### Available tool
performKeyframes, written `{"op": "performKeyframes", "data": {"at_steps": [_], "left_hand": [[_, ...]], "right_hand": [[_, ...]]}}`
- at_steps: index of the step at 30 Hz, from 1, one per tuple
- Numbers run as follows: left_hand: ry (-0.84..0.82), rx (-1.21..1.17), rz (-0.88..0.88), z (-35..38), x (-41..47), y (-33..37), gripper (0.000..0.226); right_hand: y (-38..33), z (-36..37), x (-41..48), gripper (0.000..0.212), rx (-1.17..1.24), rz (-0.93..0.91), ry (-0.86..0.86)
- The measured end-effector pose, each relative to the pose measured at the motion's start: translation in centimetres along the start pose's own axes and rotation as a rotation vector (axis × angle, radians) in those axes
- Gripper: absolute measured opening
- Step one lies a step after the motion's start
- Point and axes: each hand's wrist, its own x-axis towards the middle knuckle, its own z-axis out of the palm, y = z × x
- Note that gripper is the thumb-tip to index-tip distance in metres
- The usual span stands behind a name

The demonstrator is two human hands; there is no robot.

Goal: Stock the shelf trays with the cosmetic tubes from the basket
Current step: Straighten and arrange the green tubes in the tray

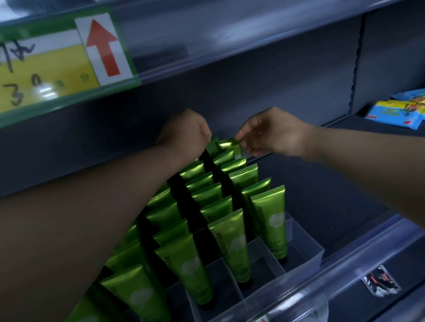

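A green tube (pixel 227 144) at the back of the clear tray (pixel 300 255) is pinched by the right hand (pixel 268 131); the left hand (pixel 187 134) is clenched on a neighbouring tube. It should be seated upright, aligned with its row.

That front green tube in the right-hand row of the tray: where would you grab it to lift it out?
Pinch the flat crimped top edge of the front green tube, coming from above. It stands cap-down in the clear tray, so only that wide, thin upper end stands clear of the dividers and neighbouring tubes.
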Motion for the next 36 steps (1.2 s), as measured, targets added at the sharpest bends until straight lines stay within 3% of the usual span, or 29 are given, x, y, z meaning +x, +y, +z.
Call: {"op": "performKeyframes", "data": {"at_steps": [9, 15, 36], "left_hand": [[-0.071, 0.045, 0.040, 1.8, 2.1, 0.9, 0.016], [-0.104, 0.103, 0.024, 2.7, 2.3, 1.3, 0.013], [-0.112, 0.175, 0.049, 1.5, 1.4, -0.1, 0.011]], "right_hand": [[-0.4, 1.0, 1.4, 0.019, -0.077, 0.039, -0.110], [0.1, 1.6, 1.8, 0.009, -0.119, 0.057, -0.056], [0.4, 1.7, 1.7, 0.010, -0.083, 0.044, -0.016]]}}
